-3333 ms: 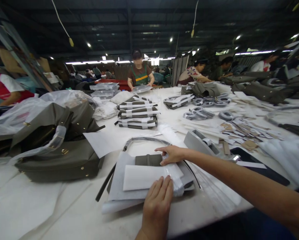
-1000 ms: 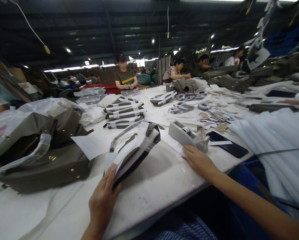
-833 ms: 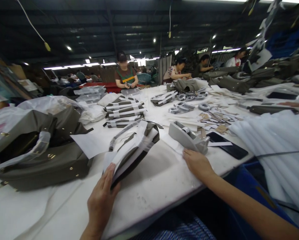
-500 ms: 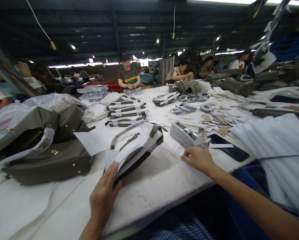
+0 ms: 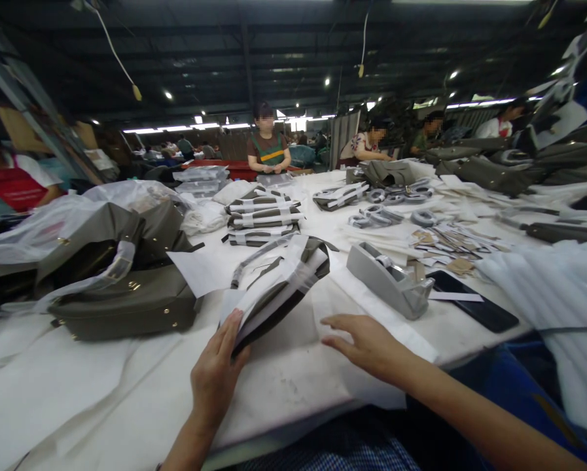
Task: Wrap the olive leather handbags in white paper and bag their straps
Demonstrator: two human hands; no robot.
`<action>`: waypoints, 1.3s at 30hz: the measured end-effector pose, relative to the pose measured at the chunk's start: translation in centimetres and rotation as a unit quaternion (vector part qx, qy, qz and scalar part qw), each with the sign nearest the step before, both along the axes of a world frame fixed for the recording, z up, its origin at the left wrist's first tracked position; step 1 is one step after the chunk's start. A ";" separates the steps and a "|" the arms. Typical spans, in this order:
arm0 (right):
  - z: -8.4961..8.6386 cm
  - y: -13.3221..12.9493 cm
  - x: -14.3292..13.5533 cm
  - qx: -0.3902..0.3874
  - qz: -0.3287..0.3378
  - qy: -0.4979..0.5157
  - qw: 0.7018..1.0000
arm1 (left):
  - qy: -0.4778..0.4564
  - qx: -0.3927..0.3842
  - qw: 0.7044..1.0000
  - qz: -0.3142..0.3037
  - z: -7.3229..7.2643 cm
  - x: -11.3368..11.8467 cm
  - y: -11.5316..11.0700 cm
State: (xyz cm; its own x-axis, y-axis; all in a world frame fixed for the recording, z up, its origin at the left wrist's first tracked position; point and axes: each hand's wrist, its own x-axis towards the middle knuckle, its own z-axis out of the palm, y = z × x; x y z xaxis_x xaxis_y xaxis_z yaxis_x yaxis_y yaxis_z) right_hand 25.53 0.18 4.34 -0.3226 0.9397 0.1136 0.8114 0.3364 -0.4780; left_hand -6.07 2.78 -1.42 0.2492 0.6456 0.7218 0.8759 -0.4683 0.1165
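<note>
My left hand (image 5: 218,360) grips the near end of a folded olive bag (image 5: 283,288), its fingers on the outer face and its thumb underneath. White paper and clear tape wrap the bag, which leans over the white tabletop. A plastic-wrapped handle (image 5: 254,258) sticks out on its far side. To the right of the bag, my right hand (image 5: 366,343) hovers low over the table, thumb and forefinger apart. I make out nothing between them. Just beyond this hand stands a grey tape dispenser (image 5: 389,281) on a white sheet (image 5: 413,337).
Larger olive bags (image 5: 126,301) lie at left, partly under plastic. A stack of wrapped bundles (image 5: 264,219) stands farther back. At right are a black phone (image 5: 474,304), brown tags (image 5: 460,245) and white foam sheets (image 5: 558,281). Several people work around the table.
My right hand has come away from the tape dispenser, moving left toward the bag, and its pinched fingers have parted. My left hand keeps its hold. The camera view has turned slightly left.
</note>
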 end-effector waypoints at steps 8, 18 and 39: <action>-6.9 1.7 -6.1 0.060 0.054 -0.068 0.994 | -0.029 0.001 1.000 0.003 0.7 -0.3 0.6; -5.0 3.8 -11.0 0.126 0.135 0.042 0.982 | 0.036 0.086 0.995 -0.046 4.0 2.7 0.8; 0.3 15.8 -9.3 -0.089 -0.002 -0.007 0.996 | 0.113 0.167 0.972 -0.121 0.4 5.3 -3.8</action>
State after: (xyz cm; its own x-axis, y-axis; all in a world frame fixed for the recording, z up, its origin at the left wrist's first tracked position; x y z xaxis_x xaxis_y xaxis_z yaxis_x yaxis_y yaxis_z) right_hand 16.23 16.02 4.64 -0.3184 0.9461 -0.0596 0.8196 0.2432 -0.5187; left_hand -0.79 -1.06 -1.00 0.5409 0.2882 0.7902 0.7214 -0.6419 -0.2597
